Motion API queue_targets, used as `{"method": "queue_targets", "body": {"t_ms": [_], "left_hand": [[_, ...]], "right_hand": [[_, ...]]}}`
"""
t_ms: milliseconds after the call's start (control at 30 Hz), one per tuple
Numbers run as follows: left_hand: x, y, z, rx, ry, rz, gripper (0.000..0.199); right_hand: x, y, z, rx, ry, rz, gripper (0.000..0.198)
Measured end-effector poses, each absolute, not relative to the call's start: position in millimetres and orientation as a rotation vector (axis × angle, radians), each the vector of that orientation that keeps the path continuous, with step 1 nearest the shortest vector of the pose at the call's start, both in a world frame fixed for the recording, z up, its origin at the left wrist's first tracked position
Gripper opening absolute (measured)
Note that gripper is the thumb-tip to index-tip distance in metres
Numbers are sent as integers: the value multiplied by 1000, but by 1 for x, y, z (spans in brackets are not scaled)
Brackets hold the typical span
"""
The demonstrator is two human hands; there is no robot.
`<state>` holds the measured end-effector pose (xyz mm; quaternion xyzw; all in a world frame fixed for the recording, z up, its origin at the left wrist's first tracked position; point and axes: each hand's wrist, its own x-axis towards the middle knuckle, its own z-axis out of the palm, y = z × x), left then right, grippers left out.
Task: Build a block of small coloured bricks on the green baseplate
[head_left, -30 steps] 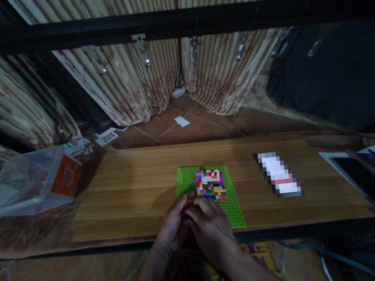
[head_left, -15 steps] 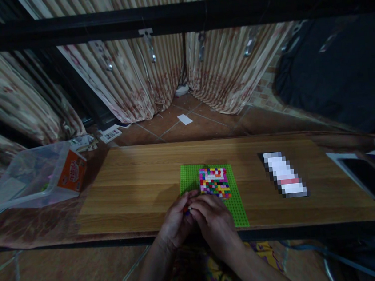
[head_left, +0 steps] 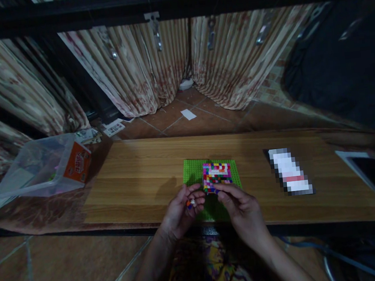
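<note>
A green studded baseplate [head_left: 190, 170] lies on the wooden table, with a patch of many-coloured toy bricks [head_left: 216, 172] built up on it. My left hand [head_left: 183, 210] is cupped palm up at the plate's near left, and several loose bricks [head_left: 190, 203], orange, white and blue, rest in its curled fingers. Over the near edge of the patch, my right hand [head_left: 243, 204] pinches a small dark blue brick [head_left: 216, 192] between thumb and index finger. Whether that brick touches the patch I cannot tell. The hands are apart, and my right fingers hide part of the patch.
A clear plastic bin [head_left: 46, 166] with an orange label stands left of the table [head_left: 137, 172]. On the right lie a phone-like slab with a blurred screen [head_left: 291, 172] and a dark tablet-like device [head_left: 372, 179]. A dark bar with hanging hooks [head_left: 156, 34] crosses beyond the table.
My hands have separated. The right hand has moved from the left palm to the near edge of the brick patch with a blue brick; the left has opened somewhat, showing its loose bricks. The view has shifted slightly.
</note>
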<state>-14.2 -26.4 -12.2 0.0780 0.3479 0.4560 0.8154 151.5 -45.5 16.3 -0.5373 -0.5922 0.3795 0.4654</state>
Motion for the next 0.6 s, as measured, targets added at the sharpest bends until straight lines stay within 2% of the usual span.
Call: {"method": "queue_targets", "body": {"t_ms": [200,600], "left_hand": [[-15,-26,-13,173,755,964,36],[-16,-25,-12,188,793,976,33]], "right_hand": [[148,-46,17,-1325,-1269,1079,21],[151,-38,17,-1240,-1079,1143,17]]}}
